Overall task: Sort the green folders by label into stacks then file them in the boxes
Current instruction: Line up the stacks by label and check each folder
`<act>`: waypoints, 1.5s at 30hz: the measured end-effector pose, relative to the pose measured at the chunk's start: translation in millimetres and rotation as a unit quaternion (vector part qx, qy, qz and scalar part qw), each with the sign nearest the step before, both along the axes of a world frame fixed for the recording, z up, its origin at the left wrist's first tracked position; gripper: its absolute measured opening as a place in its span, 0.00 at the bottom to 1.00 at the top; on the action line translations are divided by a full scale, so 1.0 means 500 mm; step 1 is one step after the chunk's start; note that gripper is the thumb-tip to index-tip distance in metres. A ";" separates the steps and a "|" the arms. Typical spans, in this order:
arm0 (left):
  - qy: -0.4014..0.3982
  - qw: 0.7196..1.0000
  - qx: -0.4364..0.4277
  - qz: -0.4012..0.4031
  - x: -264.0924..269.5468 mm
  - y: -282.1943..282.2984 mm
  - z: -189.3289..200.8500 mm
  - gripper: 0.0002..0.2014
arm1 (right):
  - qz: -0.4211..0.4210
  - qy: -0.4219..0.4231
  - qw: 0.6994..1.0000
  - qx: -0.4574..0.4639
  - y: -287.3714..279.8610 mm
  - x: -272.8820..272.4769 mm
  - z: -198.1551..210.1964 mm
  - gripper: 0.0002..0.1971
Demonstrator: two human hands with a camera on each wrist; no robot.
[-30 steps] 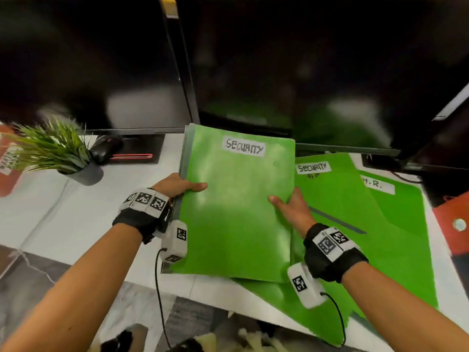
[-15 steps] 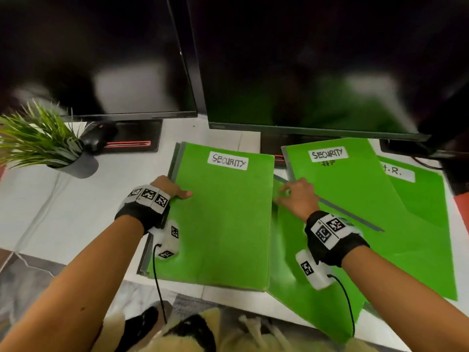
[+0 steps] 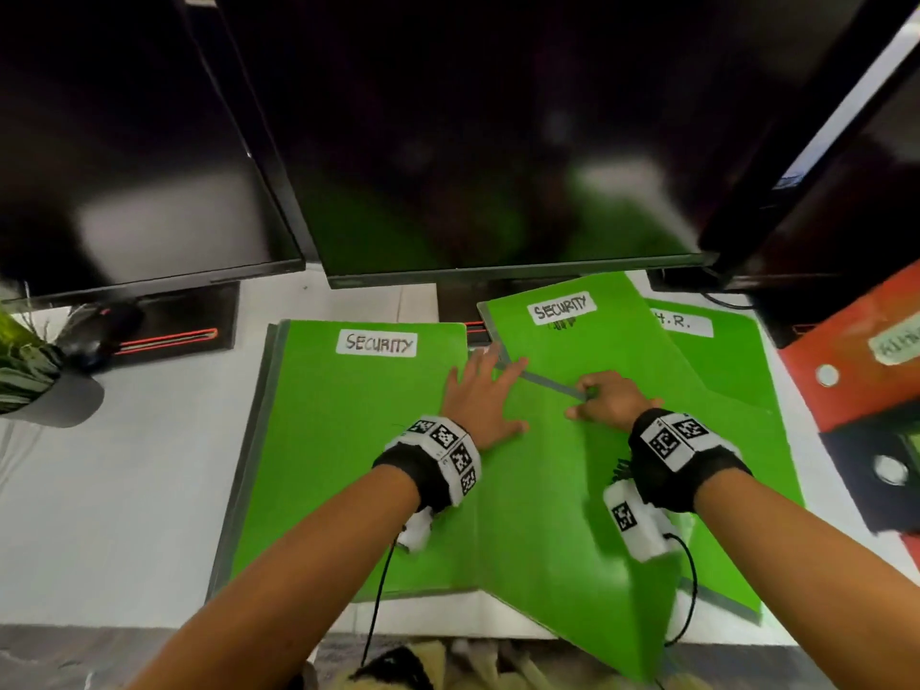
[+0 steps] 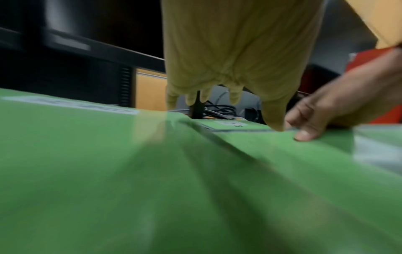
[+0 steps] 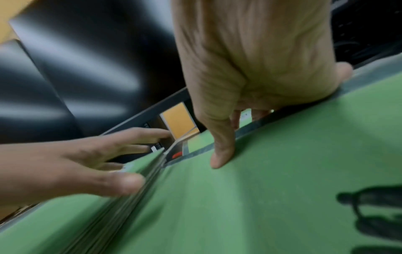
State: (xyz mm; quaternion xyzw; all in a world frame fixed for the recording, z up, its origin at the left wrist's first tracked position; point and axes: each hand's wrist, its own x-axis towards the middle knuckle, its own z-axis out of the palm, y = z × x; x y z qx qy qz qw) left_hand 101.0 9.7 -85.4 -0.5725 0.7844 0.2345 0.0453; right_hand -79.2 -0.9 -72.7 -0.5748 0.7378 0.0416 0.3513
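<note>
A stack of green folders (image 3: 348, 455) labelled SECURITY lies flat on the white table (image 3: 124, 490). To its right lies a tilted SECURITY folder (image 3: 587, 351), on top of an H.R. folder (image 3: 717, 361) and a larger green folder (image 3: 547, 550). My left hand (image 3: 480, 390) rests flat with spread fingers across the stack's right edge (image 5: 135, 202). My right hand (image 3: 610, 395) curls its fingers at the tilted folder's grey edge (image 5: 282, 118), its thumb (image 5: 219, 154) pressing on the green sheet below. The left wrist view shows both hands (image 4: 228, 68) (image 4: 337, 103) close together.
Three dark monitors (image 3: 498, 141) stand along the back. A potted plant (image 3: 30, 376) and a black mouse (image 3: 99, 331) sit at far left. A red file box (image 3: 856, 356) and a dark one (image 3: 891, 475) are at the right edge. Folders overhang the front table edge.
The SECURITY stack, held up a second ago, now lies flat on the table. My left hand crossed from its left edge to its right edge. My right hand shifted onto the tilted folder's edge.
</note>
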 end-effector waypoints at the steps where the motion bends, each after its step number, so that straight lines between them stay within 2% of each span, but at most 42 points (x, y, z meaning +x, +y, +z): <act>1: -0.002 1.000 -0.010 -0.014 -0.019 -0.006 0.005 0.46 | 0.009 0.026 1.000 -0.014 -0.005 -0.001 0.017 0.05; 3: 0.004 0.998 -0.044 -0.033 -0.059 -0.023 0.031 0.49 | 0.042 0.105 0.991 -0.068 -0.012 -0.016 0.067 0.13; 5: 0.019 0.995 -0.090 -0.036 -0.082 -0.047 0.066 0.45 | 0.091 0.170 0.970 -0.147 -0.027 -0.017 0.129 0.16; 7: 0.065 0.989 -0.134 -0.018 -0.101 -0.075 0.107 0.34 | 0.122 0.216 0.941 -0.229 -0.034 -0.022 0.185 0.16; 9: 0.140 0.973 -0.181 0.020 -0.121 -0.104 0.150 0.22 | 0.110 0.233 0.915 -0.310 -0.028 -0.039 0.233 0.16; 10: 0.179 0.962 -0.203 0.044 -0.132 -0.112 0.174 0.16 | 0.088 0.231 0.899 -0.361 -0.024 -0.053 0.252 0.17; 12: 0.261 0.935 -0.221 0.095 -0.150 -0.125 0.212 0.06 | 0.014 0.217 0.865 -0.452 -0.016 -0.085 0.286 0.26; 16: 0.396 0.879 -0.210 0.165 -0.165 -0.129 0.237 0.10 | -0.169 0.161 0.810 -0.539 0.002 -0.160 0.308 0.44; 18: 0.435 0.855 -0.202 0.200 -0.169 -0.122 0.231 0.06 | -0.251 0.105 0.800 -0.535 0.008 -0.199 0.289 0.50; 19: 0.456 0.840 -0.188 0.224 -0.170 -0.119 0.221 0.05 | -0.282 0.050 0.800 -0.528 0.011 -0.213 0.277 0.53; 21: 0.498 0.812 -0.138 0.273 -0.177 -0.107 0.194 0.14 | -0.319 -0.116 0.799 -0.497 -0.003 -0.243 0.232 0.54; 23: 0.517 0.795 -0.081 0.306 -0.184 -0.090 0.156 0.20 | -0.324 -0.253 0.802 -0.434 -0.017 -0.264 0.191 0.46; 24: 0.524 0.788 -0.044 0.320 -0.187 -0.078 0.140 0.24 | -0.312 -0.280 0.810 -0.410 -0.024 -0.271 0.174 0.38; 26: 0.524 0.782 0.024 0.337 -0.188 -0.057 0.111 0.35 | -0.290 -0.301 0.822 -0.386 -0.031 -0.280 0.144 0.22; 28: 0.495 0.782 0.067 0.374 -0.185 -0.039 0.091 0.43 | -0.273 -0.307 0.837 -0.361 -0.029 -0.284 0.113 0.15; 30: 0.454 0.774 0.074 0.434 -0.173 -0.032 0.063 0.47 | -0.249 -0.304 0.856 -0.336 -0.021 -0.284 0.075 0.15; 32: 0.410 0.768 0.079 0.486 -0.165 -0.028 0.039 0.55 | -0.244 -0.298 0.873 -0.301 -0.010 -0.280 0.038 0.17; 34: 0.418 0.739 0.120 0.515 -0.164 -0.028 0.008 0.67 | -0.266 -0.289 0.883 -0.255 -0.006 -0.286 -0.007 0.18; 36: 0.428 0.705 0.145 0.546 -0.160 -0.034 -0.026 0.70 | -0.284 -0.252 0.903 -0.202 -0.005 -0.292 -0.044 0.22; 37: 0.425 0.695 0.147 0.561 -0.158 -0.042 -0.047 0.70 | -0.290 -0.234 0.913 -0.168 -0.006 -0.296 -0.060 0.26; 38: 0.422 0.698 0.148 0.560 -0.164 -0.042 -0.037 0.68 | -0.294 -0.217 0.921 -0.137 -0.007 -0.300 -0.073 0.31; 39: 0.413 0.710 0.142 0.552 -0.174 -0.037 -0.013 0.61 | -0.293 -0.200 0.928 -0.114 -0.009 -0.302 -0.081 0.34; 42: 0.428 0.730 0.110 0.522 -0.193 -0.037 0.018 0.26 | -0.272 -0.163 0.943 -0.096 -0.015 -0.303 -0.085 0.40; 43: 0.437 0.732 0.106 0.512 -0.198 -0.036 0.019 0.19 | -0.265 -0.175 0.943 -0.097 -0.017 -0.305 -0.081 0.42; 45: 0.446 0.736 0.100 0.499 -0.205 -0.028 0.017 0.15 | -0.267 -0.231 0.930 -0.101 -0.026 -0.313 -0.068 0.43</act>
